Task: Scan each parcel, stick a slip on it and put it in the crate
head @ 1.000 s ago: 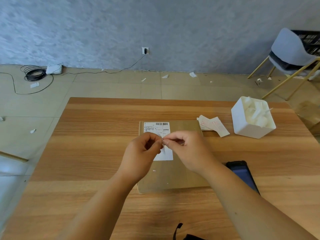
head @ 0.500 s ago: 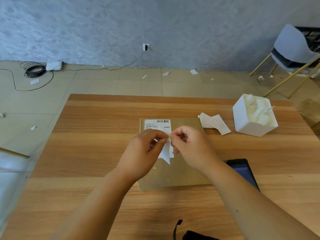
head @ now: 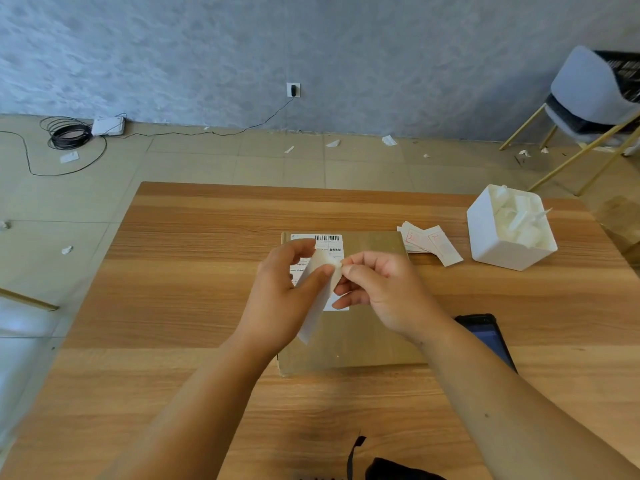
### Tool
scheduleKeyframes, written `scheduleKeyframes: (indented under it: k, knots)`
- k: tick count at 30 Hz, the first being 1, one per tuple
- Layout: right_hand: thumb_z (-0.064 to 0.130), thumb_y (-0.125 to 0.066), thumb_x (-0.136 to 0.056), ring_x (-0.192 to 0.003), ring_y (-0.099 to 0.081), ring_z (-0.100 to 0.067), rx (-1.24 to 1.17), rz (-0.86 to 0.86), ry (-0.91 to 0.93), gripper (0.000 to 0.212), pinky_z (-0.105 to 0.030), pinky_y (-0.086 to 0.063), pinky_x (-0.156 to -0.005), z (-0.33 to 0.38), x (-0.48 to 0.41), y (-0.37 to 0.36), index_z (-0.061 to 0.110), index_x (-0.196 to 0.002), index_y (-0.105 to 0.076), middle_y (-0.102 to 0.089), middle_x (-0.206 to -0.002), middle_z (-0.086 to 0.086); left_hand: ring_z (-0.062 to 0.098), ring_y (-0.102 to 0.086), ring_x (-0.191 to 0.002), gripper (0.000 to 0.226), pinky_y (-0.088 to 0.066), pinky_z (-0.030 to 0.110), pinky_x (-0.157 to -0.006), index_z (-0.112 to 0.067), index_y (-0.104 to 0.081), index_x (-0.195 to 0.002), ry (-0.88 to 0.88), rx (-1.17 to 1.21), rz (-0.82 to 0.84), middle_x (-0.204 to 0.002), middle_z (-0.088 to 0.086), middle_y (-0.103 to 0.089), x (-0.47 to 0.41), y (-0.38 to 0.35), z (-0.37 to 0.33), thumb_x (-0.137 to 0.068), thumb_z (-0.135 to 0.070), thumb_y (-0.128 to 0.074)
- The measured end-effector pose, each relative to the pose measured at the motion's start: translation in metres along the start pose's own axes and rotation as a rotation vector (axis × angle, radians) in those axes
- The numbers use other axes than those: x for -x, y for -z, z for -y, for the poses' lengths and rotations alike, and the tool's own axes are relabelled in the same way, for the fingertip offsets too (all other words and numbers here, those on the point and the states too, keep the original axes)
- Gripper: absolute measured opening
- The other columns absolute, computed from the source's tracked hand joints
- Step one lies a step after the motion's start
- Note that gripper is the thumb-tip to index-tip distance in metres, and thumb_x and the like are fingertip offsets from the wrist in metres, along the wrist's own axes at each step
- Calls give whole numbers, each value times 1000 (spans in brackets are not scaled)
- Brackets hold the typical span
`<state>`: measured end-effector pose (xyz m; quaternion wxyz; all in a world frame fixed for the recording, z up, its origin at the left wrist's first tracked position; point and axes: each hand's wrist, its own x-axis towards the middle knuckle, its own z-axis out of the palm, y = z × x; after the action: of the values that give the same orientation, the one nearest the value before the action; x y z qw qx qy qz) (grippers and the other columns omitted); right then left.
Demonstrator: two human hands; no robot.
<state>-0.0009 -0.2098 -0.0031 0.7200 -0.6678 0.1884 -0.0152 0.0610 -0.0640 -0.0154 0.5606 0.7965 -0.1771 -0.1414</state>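
Note:
A flat brown cardboard parcel (head: 367, 337) lies in the middle of the wooden table (head: 194, 271), with a white shipping label (head: 329, 242) and barcode near its far left corner. Above it, both hands hold one white slip (head: 317, 306) that hangs down between them. My left hand (head: 284, 296) pinches its upper part between thumb and fingers. My right hand (head: 377, 289) pinches the top edge beside the left thumb. The slip's sheet looks partly peeled apart. No crate is in view.
A small pile of slips with red print (head: 429, 242) lies right of the parcel, beside a white box (head: 509, 230) full of crumpled white paper. A dark phone (head: 488, 334) rests under my right forearm. A chair (head: 588, 109) stands at the far right. Paper scraps and cables litter the floor.
The hands have drawn slightly apart and the slip now hangs longer and lower between them, its layers peeling open. The parcel has not moved.

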Motion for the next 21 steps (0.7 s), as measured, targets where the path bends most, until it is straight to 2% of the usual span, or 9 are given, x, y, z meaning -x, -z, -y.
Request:
scheduleKeyframes:
  k: [2,4,10,12,15,19,21]
  knots:
    - [5,-57,-91,-64,-67,-18,19,10,3,16,-31,-58,-61,1,2,1,8,-79,-69,-68,-63,-3,4,-59,-92,26,-48,14,-73,-39,-56,-104,62,110,18,-98,-14,-61,-1,2,-1,-82,-31,-67]
    - [8,-60,-90,-66,-67,-19,43,24,1,15,-33,-58,-62,3,2,3,9,-79,-70,-68,-65,-4,12,-63,-83,27,-50,15,-64,-39,-58,-101,91,160,18,-93,-10,-63,-1,4,-1,-80,-27,-70]
    - [8,-63,-88,-65,-67,-14,144,24,-15,13,-29,-57,-57,6,4,5,10,-77,-69,-68,-63,-2,16,-65,-89,34,-55,39,-80,-31,-60,-106,69,133,18,-98,1,-67,-1,4,-2,-76,-23,-76]
    - [8,-63,-87,-64,-67,-13,203,10,-26,13,-33,-58,-58,6,4,5,11,-76,-68,-69,-63,-1,13,-66,-87,34,-56,39,-79,-32,-61,-104,51,122,23,-95,-2,-68,0,5,-2,-75,-23,-77]
    - [11,-62,-87,-61,-67,-17,307,-12,-47,13,-43,-60,-65,7,4,5,12,-75,-67,-69,-63,1,5,-66,-82,32,-57,32,-75,-37,-60,-96,29,117,29,-90,-7,-69,1,6,-3,-73,-24,-78]
    - [10,-57,-90,-59,-68,-21,367,4,-72,15,-42,-60,-68,9,6,3,11,-77,-65,-67,-64,-1,6,-67,-79,30,-57,30,-73,-37,-62,-91,10,115,38,-87,-6,-69,2,5,-3,-71,-23,-79]
    - [6,-53,-91,-59,-67,-19,348,17,-79,15,-37,-60,-66,11,8,2,7,-81,-64,-66,-68,-5,7,-67,-80,30,-57,31,-73,-36,-62,-91,12,109,34,-88,-6,-69,2,7,-2,-71,-24,-79]
